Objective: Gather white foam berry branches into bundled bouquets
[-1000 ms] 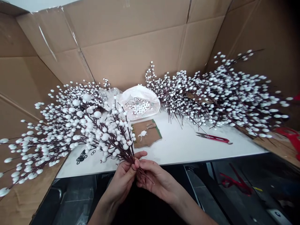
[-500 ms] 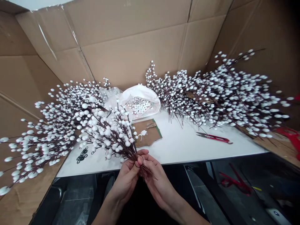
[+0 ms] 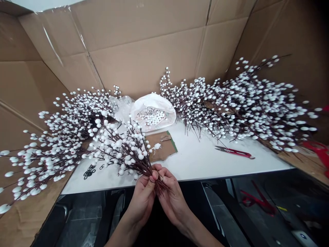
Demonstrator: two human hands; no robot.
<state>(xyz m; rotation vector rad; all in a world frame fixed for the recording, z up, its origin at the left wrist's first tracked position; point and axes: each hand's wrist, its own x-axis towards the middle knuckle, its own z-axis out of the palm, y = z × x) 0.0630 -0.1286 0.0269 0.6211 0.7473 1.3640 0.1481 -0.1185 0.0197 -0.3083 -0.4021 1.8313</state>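
A bunch of artificial white berry stems (image 3: 120, 145) leans up and to the left, its brown wire ends gathered at the table's front edge. My left hand (image 3: 144, 192) is closed around these ends, with the thumb pressed on them. Against the same ends, from the right, my right hand (image 3: 171, 193) has its thumb and fingers pinched together. Something thin shows at the right fingertips, too small to make out. The lower wire ends fan out over the right palm. Several small black rings (image 3: 89, 172) lie on the white table (image 3: 197, 164), left of the hands.
Piles of white berry stems lie on the left (image 3: 51, 147) and the right (image 3: 246, 106). Between them stand a white bag (image 3: 154, 99) of loose berries and a cardboard piece (image 3: 163, 151). Red-handled thread snips (image 3: 235, 152) lie at right. Cardboard walls (image 3: 151, 55) enclose the back.
The bunch has tipped slightly lower, its berry heads shifting a little down and right. Both hands stay at the wire ends, and the right fingers have shifted slightly on them.
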